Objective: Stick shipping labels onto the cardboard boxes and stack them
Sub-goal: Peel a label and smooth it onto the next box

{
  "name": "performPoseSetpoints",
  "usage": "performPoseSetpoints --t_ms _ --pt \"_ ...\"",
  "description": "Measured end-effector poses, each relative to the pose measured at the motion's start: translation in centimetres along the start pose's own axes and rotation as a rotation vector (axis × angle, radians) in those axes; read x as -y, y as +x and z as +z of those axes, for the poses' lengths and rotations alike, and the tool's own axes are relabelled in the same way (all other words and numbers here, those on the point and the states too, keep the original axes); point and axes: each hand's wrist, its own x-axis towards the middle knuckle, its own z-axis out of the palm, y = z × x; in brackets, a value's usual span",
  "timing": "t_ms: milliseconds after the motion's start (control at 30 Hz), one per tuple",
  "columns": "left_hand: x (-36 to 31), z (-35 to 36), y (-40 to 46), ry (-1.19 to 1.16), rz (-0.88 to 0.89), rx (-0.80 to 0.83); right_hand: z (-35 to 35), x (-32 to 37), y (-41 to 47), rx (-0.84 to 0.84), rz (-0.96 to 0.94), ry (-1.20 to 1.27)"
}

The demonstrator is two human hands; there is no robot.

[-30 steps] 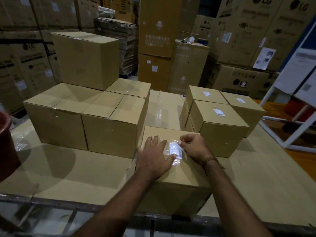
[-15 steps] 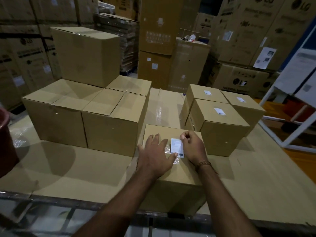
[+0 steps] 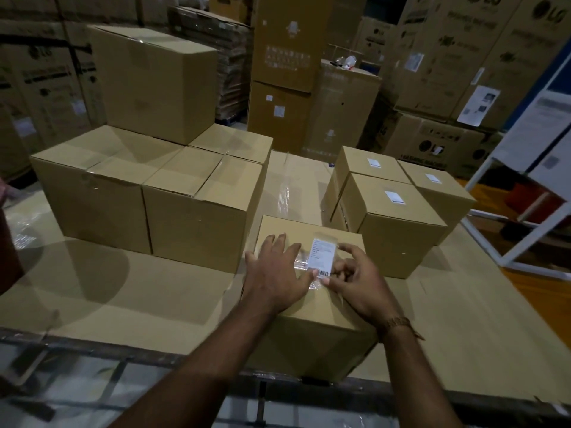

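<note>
One label: a white shipping label (image 3: 321, 257) with a barcode at its near end lies on the top face of the nearest cardboard box (image 3: 312, 319), over a strip of clear tape.
Nearest box: sits at the near edge of the desk (image 3: 92, 291), in the middle, its front corner toward the camera.
Left hand (image 3: 275, 273): laid flat on the box top just left of the label, fingers straight and spread, thumb tip touching the label's near left corner; it grips nothing.
Right hand (image 3: 355, 279): fingers curled over the label's right side, thumb and fingertips at its near right corner by the barcode; whether it pinches the edge or only presses it down, I cannot tell. A bracelet (image 3: 398, 323) circles the wrist.
Labelled boxes (image 3: 395, 223): three smaller boxes stand touching one another on the right of the desk, just beyond the nearest box, each with a white label on top.
Plain boxes (image 3: 197, 208): a cluster of larger boxes stands on the left, close together, with one more box (image 3: 154, 81) stacked on top at the back.
Desk surface: covered in flat cardboard sheet.
Background: tall stacks of printed appliance cartons (image 3: 482, 57) and a white metal frame (image 3: 525, 230) at right.
</note>
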Motion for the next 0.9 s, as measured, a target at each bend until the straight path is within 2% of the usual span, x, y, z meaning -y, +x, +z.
performPoseSetpoints --t_ms 167,433,900 --pt "0.8 -0.8 0.4 -0.094 -0.012 0.073 0.4 0.6 0.9 0.005 -0.005 -0.120" --pt "1.5 -2.1 0.5 -0.070 0.052 0.283 0.5 0.2 0.8 0.048 -0.013 -0.180" --pt "1.5 -2.1 0.4 -0.066 0.063 0.287 0.5 0.1 0.3 0.048 -0.029 -0.116"
